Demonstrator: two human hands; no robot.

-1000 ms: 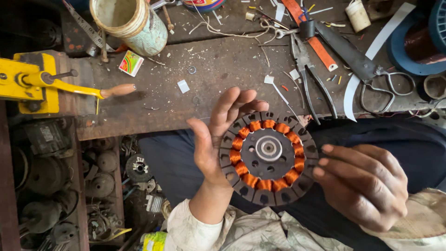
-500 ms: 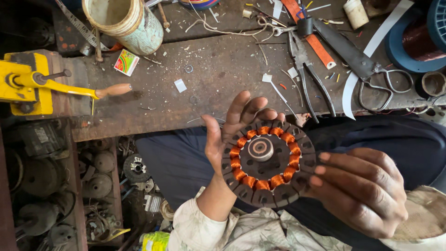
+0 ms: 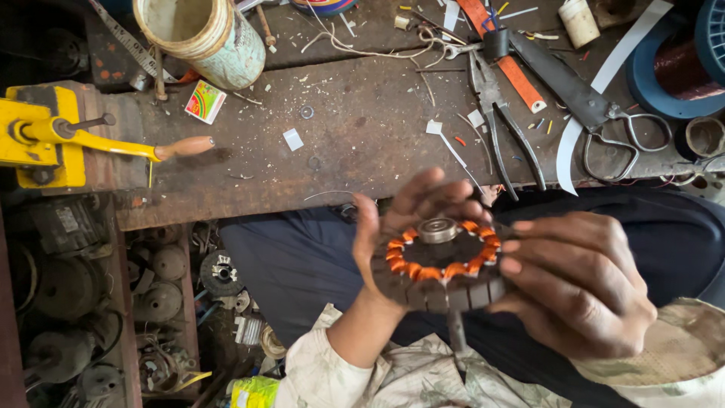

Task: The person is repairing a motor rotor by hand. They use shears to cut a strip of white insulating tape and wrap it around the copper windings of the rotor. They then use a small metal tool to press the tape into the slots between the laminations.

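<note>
We hold the stator [image 3: 442, 268] between both hands above our lap: left hand [image 3: 393, 223] cups its far rim with fingers spread, right hand [image 3: 578, 291] pinches the near rim. It sits tilted, bearing up, shaft down. With 2 light edge grips it could slip, we judge, and the copper windings scrape the bench [image 3: 355, 143]

- Wooden workbench [image 3: 362, 143], the landmark.
- Plastic bucket [image 3: 200, 38] at its far left corner.
- Yellow hand-crank tool [image 3: 45, 140] off its left end.
- Pliers [image 3: 502, 128] and scissors [image 3: 596, 113] toward its right.
</note>
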